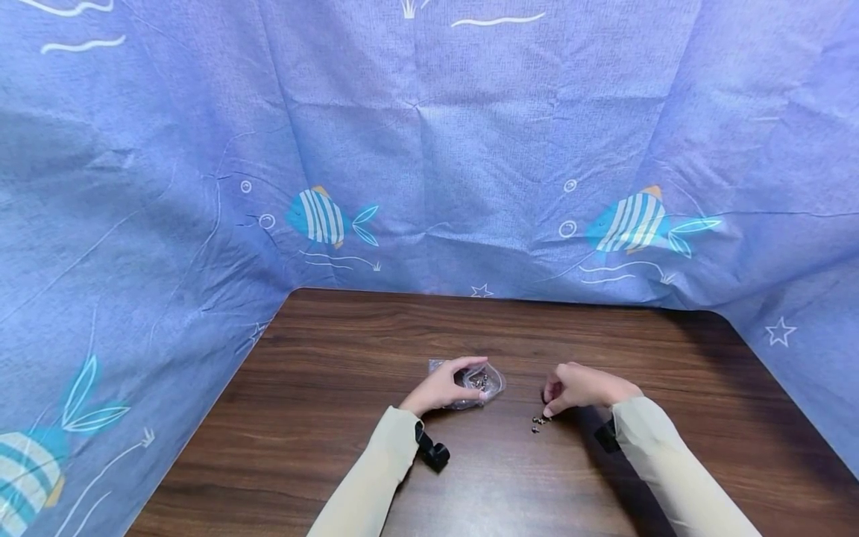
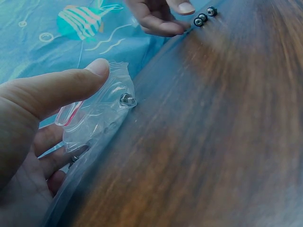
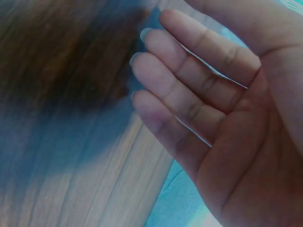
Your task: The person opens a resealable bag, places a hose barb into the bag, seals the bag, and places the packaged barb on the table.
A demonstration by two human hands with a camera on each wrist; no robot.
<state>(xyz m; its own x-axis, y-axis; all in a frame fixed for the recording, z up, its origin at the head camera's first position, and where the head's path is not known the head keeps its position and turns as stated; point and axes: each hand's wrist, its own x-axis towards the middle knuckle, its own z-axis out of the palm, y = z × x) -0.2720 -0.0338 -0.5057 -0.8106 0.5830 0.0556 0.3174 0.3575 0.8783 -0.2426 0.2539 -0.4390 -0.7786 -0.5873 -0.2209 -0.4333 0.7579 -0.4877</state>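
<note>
My left hand (image 1: 448,384) holds a clear zip bag (image 1: 495,379), thumb on the near side and fingers on the far side. Inside the bag are several small shiny metal pieces (image 2: 127,99); a red line runs along its seal strip (image 2: 71,113). To the right, my right hand (image 1: 585,386) is low over the table, its thumb and fingertips right at a small group of loose metal pieces (image 1: 535,429). These look round, with dark rings, in the left wrist view. The right wrist view shows the right hand's fingers (image 3: 170,85) loosely bent, with nothing against the palm.
Both hands work over a dark wood-grain table (image 1: 349,343). A blue fabric curtain (image 1: 470,164) with fish prints stands along its back and sides. Each wrist wears a black strap, the left one with a small black device (image 1: 438,456).
</note>
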